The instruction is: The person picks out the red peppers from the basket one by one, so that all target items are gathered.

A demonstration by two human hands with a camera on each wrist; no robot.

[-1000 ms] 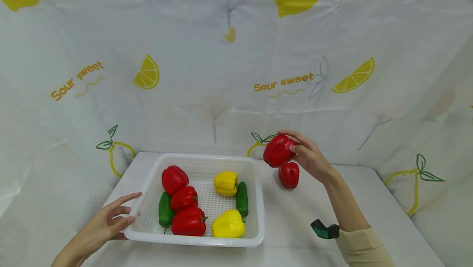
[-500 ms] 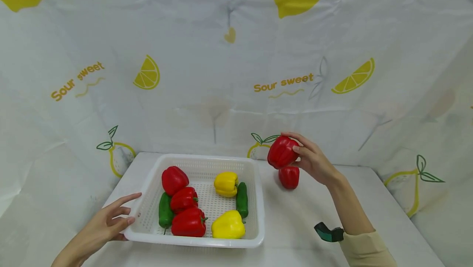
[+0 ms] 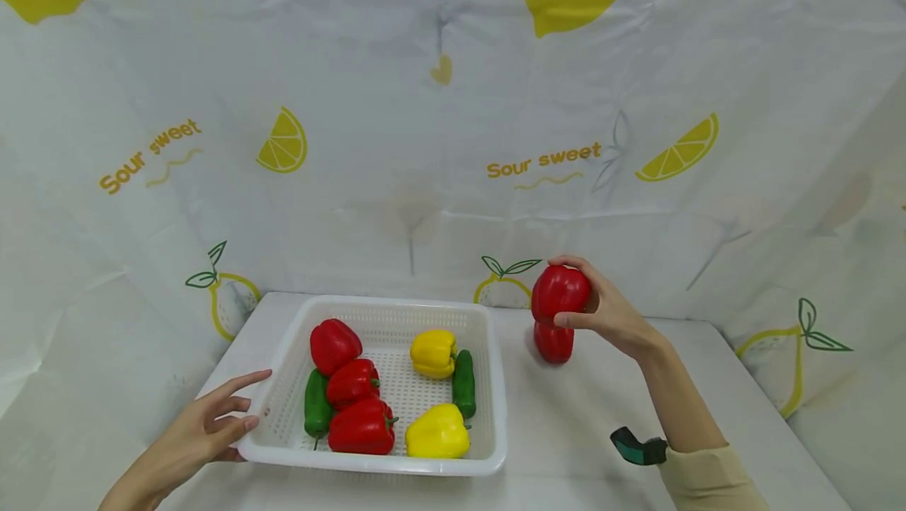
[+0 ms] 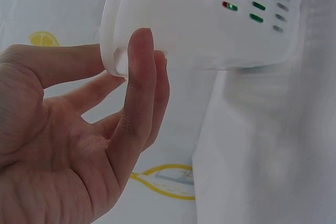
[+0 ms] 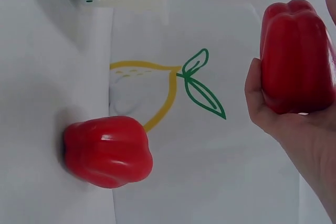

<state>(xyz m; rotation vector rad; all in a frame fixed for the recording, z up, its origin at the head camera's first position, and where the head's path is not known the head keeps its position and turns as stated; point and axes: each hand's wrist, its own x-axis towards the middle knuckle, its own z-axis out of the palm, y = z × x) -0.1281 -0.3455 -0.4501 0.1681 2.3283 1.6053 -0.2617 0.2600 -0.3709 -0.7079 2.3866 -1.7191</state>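
Note:
My left hand (image 3: pixel 187 436) grips the front-left corner of a white plastic basket (image 3: pixel 495 401); in the left wrist view its thumb and fingers pinch the basket's rim (image 4: pixel 108 35). My right hand (image 3: pixel 612 318) holds a red bell pepper (image 3: pixel 559 291) up off the table, thumb on the near side and fingers over the top. Below it a second red bell pepper (image 5: pixel 107 151) lies on the table, partly covered in the head view by the held one. Inside the basket are several red bell peppers (image 3: pixel 361 424), two yellow bell peppers (image 3: pixel 437 431) and two long green peppers (image 3: pixel 463 384).
The white table (image 3: pixel 566 424) ends at the back against a hanging sheet (image 3: pixel 396 181) printed with lemons. A dark green and black device (image 3: pixel 637 446) sits at my right sleeve (image 3: pixel 708 476). The basket's raised wall borders the right-hand side of the table.
My right hand has moved slightly to the right with the red bell pepper, turning it more upright over the one on the table. The left hand and basket stay put.

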